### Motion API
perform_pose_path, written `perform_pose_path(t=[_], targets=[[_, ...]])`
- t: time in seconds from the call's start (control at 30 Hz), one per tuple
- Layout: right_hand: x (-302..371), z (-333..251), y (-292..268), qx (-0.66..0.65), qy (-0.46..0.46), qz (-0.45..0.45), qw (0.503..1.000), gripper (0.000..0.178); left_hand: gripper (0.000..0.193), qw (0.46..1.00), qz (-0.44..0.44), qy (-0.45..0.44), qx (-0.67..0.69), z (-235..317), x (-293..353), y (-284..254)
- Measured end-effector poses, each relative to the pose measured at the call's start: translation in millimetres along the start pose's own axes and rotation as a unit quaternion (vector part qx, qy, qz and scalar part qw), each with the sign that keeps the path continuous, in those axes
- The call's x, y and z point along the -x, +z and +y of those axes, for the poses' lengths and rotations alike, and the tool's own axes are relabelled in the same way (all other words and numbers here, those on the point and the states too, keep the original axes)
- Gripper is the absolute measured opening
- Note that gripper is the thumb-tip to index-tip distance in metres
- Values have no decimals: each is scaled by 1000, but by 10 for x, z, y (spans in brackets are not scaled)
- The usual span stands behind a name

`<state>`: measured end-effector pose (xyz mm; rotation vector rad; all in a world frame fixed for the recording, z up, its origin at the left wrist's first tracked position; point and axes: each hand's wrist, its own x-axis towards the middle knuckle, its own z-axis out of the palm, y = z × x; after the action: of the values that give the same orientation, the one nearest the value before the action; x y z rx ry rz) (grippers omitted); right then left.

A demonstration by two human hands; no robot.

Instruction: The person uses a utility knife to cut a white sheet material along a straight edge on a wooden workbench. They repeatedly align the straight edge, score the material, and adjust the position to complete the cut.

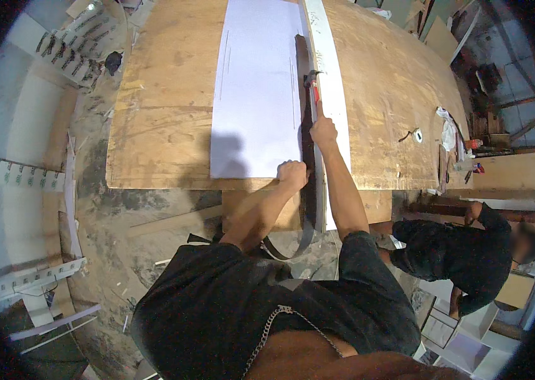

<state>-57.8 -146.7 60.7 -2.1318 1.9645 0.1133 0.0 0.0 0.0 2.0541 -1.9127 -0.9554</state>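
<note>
Beside open tabletop (pixel 388 82), right hand (pixel 324 131) holds red tool (pixel 316 93); left hand (pixel 293 174), grip unclear, meets strip edge (pixel 307 142).

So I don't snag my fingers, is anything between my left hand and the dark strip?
Nothing visible: your left hand is right at the dark strip. Your right hand holds the red-handled hammer farther along.

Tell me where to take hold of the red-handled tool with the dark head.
By its red handle, I'd say, coming from the person's near side: the handle points back toward the body, while the dark head sits at the far end. The right hand holds it this way.
</note>
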Motion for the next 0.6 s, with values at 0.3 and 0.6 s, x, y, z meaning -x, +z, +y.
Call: perform_pose_path(t=[0.3,0.6], targets=[[333,13,-66,-12,-7,-7,1000,91,37,979,37,17,201,-217,278,522],[1019,65,-86,-5,-34,4,999,86,14,907,214,-15,363,-213,140,1453]])
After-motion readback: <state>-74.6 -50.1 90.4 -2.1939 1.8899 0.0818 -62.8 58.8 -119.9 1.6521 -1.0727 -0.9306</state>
